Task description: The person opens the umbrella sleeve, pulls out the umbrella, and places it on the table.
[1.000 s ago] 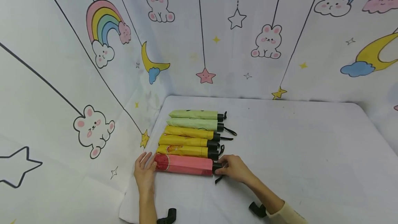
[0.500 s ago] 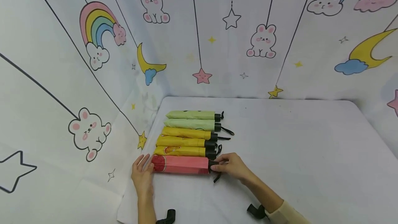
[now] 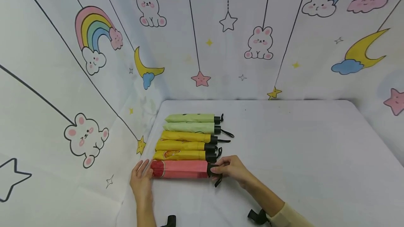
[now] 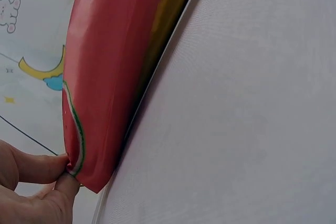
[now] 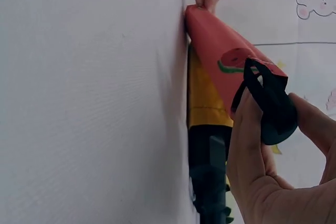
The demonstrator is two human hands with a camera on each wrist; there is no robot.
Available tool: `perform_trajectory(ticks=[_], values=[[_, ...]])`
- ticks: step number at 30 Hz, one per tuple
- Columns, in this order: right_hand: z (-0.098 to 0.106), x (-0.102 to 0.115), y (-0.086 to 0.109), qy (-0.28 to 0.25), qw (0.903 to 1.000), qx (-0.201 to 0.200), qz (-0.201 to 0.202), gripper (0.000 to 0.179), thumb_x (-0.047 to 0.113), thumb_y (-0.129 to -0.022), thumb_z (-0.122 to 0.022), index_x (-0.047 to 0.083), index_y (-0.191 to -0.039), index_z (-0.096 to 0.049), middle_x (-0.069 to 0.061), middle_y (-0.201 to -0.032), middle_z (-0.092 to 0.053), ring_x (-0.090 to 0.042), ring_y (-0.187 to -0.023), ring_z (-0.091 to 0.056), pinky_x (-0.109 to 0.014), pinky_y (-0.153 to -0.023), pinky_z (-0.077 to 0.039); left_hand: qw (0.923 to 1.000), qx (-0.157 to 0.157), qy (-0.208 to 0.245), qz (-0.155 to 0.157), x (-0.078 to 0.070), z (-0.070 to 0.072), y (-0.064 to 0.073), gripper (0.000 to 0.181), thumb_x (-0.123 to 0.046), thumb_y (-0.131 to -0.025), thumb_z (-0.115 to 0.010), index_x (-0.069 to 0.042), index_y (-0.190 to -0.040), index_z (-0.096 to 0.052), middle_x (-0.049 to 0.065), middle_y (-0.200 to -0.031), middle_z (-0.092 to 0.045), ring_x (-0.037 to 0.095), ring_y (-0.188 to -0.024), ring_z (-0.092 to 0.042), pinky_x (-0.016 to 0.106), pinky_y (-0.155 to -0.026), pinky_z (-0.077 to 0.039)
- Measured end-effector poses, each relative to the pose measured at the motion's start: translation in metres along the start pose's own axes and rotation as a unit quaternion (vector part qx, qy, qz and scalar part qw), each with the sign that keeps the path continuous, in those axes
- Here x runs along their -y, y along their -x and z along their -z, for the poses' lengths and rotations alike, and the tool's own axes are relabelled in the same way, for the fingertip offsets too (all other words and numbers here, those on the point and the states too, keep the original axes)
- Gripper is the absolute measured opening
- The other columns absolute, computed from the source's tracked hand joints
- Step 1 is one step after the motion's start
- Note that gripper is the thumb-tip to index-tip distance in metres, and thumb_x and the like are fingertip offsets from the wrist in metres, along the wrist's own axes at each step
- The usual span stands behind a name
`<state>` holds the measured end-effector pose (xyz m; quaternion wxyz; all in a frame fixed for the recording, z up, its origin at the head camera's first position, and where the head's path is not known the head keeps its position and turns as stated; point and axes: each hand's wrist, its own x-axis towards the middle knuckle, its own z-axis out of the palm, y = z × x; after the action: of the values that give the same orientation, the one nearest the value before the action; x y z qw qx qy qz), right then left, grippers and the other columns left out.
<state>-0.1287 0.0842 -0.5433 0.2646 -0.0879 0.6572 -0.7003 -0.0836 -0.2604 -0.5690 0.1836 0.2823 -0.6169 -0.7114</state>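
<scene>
A folded red umbrella (image 3: 186, 169) with a watermelon print lies crosswise, nearest the person in a row of folded umbrellas. My left hand (image 3: 141, 183) pinches its closed tip between thumb and finger, as the left wrist view shows at the umbrella's lower end (image 4: 100, 145). At the other end my right hand (image 3: 233, 171) grips the black handle (image 5: 275, 111), thumb on one side and fingers on the other. A black wrist strap (image 3: 218, 180) hangs from that handle. Right beyond it lie yellow umbrellas (image 3: 180, 155), the closest with an orange-slice print.
Two light green umbrellas (image 3: 189, 118) lie at the far end of the row, handles to the right. White cloth covers the table (image 3: 300, 150). Patterned curtains (image 3: 176, 45) stand behind and to the left. Black wrist mounts (image 3: 257, 216) sit on the forearms.
The whole scene has shifted slightly left and down in the head view. Both hands keep hold of the red umbrella's ends, and the row looks the same.
</scene>
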Motion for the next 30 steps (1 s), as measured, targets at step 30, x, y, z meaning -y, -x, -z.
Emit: perform_trajectory(ticks=[30], values=[[0.004, 0.011, 0.015, -0.010, 0.9996, -0.023, -0.012, 0.032, 0.018, -0.089, -0.083, -0.009, -0.102, -0.074, -0.017, -0.094, -0.075, -0.029, -0.076, -0.078, -0.039, -0.077, -0.064, 1.0000, 0.003, 0.002, 0.003, 0.001, 0.004, -0.001, 0.062, 0.013, -0.101, -0.053, -0.002, -0.158, -0.034, 0.022, -0.152, -0.052, 0.020, -0.130, -0.063, 0.017, -0.095, -0.053]])
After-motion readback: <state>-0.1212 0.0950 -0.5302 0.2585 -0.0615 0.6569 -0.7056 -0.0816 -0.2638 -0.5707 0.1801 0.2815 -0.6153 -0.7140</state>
